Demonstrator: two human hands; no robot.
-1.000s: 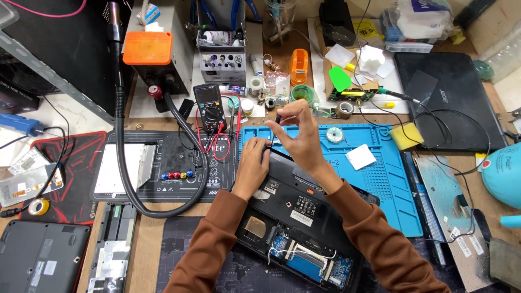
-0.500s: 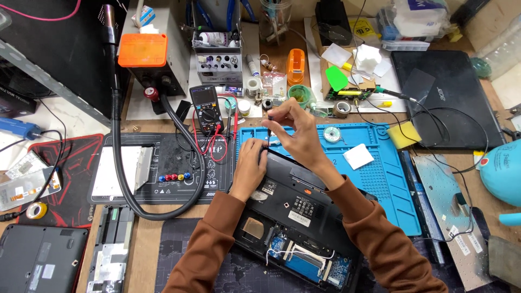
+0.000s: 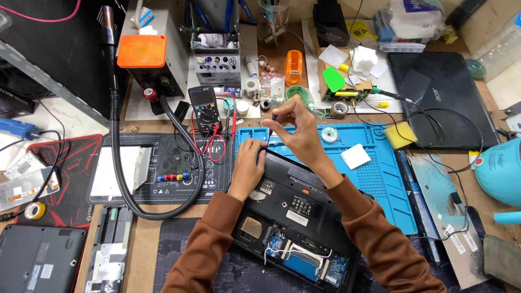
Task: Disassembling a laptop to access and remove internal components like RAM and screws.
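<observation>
Working at the far corner of an upturned black laptop (image 3: 296,217), the right hand (image 3: 296,130) pinches a thin screwdriver (image 3: 269,129) upright, tip down at the case edge. At its 8 o'clock, the left hand (image 3: 248,168) rests on the laptop, fingers curled over that corner, gripping nothing. A multimeter (image 3: 205,110) sits at 10 o'clock. The step looks like turning a corner screw; next calls for keeping the tip seated and vertical.

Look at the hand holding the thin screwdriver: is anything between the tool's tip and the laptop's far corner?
Nothing visible. The right hand holds the screwdriver straight down onto the laptop corner; the left hand rests beside it.
</observation>
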